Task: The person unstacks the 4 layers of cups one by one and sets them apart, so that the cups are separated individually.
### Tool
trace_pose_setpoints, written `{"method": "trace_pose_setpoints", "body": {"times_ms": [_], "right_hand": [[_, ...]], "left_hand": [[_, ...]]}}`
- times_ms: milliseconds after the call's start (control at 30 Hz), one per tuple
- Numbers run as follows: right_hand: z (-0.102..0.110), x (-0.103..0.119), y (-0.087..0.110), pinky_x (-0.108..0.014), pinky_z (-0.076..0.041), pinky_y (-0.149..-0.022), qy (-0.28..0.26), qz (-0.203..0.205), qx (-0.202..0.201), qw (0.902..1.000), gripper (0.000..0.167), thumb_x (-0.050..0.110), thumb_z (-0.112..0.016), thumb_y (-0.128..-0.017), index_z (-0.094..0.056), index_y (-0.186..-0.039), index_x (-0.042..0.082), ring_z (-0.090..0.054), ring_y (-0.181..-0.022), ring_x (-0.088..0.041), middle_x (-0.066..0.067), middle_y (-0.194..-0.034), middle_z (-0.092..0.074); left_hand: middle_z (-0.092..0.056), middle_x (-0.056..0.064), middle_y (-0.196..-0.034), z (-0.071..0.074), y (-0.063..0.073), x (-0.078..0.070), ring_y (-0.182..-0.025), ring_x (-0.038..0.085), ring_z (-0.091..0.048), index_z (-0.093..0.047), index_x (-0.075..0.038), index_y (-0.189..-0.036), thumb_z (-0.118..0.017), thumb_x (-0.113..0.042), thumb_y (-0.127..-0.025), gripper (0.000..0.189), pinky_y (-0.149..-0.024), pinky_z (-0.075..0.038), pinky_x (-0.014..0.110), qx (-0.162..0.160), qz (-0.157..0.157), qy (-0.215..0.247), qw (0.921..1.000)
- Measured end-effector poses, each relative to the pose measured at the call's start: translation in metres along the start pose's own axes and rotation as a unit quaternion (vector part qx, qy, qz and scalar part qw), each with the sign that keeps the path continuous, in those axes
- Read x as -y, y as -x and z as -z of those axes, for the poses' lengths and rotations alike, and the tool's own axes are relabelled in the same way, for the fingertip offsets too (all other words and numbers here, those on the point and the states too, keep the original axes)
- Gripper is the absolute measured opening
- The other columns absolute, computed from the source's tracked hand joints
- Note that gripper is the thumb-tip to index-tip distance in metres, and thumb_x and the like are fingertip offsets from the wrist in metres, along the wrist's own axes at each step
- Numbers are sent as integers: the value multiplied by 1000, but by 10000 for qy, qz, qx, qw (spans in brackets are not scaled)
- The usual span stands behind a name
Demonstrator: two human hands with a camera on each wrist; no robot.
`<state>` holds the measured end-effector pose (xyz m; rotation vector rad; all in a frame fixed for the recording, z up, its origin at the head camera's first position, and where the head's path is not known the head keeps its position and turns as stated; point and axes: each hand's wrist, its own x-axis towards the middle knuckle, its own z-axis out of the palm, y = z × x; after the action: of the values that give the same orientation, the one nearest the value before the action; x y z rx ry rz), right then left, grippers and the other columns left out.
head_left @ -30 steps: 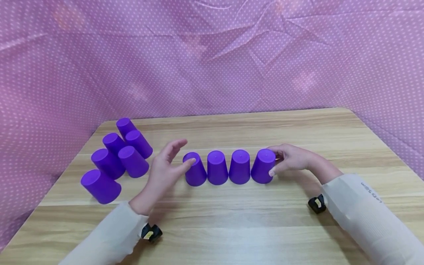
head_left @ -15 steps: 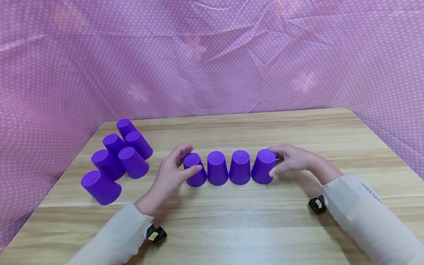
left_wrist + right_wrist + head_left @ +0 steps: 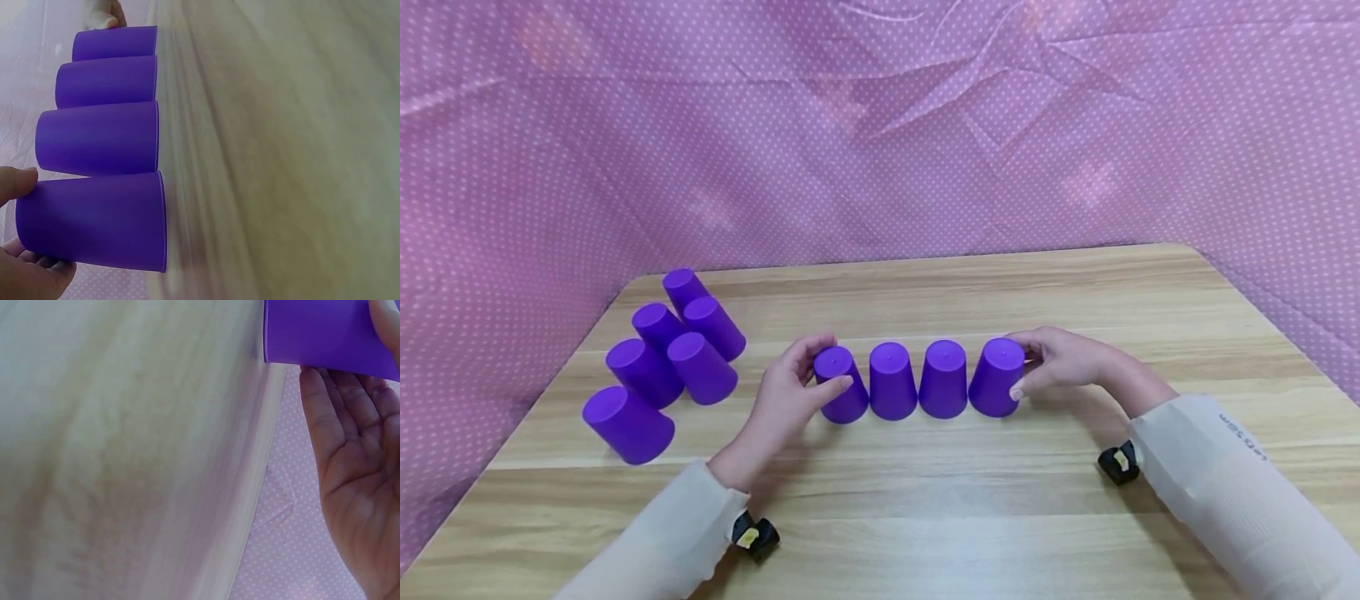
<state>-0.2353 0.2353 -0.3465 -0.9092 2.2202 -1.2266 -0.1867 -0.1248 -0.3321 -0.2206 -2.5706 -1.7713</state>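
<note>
Several purple cups stand upside down in a straight row across the table. My left hand point(image 3: 788, 390) holds the leftmost cup point(image 3: 844, 392), thumb on its near side and fingers around the far side. In the left wrist view that same cup point(image 3: 94, 222) sits between thumb and fingers, its rim down on the wood. My right hand point(image 3: 1060, 358) grips the rightmost cup point(image 3: 996, 383) from its right side; the right wrist view shows the fingertips against its wall point(image 3: 325, 334). Between them are two middle cups, one left point(image 3: 892, 387) and one right point(image 3: 943, 385), close beside each other.
To the left, several more purple cups stand upside down in a loose cluster, the nearest cup point(image 3: 628, 425) closest to the front. The wooden table point(image 3: 940, 500) ends at the back against a pink dotted cloth point(image 3: 880, 150).
My left hand has moved right and brought its thumb and fingers round the leftmost cup. The right hand and the row have hardly moved.
</note>
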Motion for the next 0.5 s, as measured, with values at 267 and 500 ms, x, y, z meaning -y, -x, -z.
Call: {"method": "trace_pose_setpoints", "body": {"times_ms": [267, 500], "right_hand": [[0, 0, 1, -26, -49, -92, -24, -36, 0, 10000, 55, 12, -74, -77, -50, -123, -8, -62, -100, -10, -17, -109, -64], [1, 1, 0, -28, -50, -92, -78, 5, 30, 10000, 55, 11, -73, -78, -49, -123, -9, -62, -100, -9, -18, -109, -64]], "left_hand": [[-54, 12, -129, 0, 0, -2, -122, 23, -49, -50, -5, -128, -72, -6, -78, 55, -107, -37, 36, -7, 122, -63, 9999], [-55, 11, -128, 3, 2, -2, -121, 23, -51, -52, -5, -126, -73, -5, -77, 53, -106, -38, 35, -143, 87, -36, 9999]]}}
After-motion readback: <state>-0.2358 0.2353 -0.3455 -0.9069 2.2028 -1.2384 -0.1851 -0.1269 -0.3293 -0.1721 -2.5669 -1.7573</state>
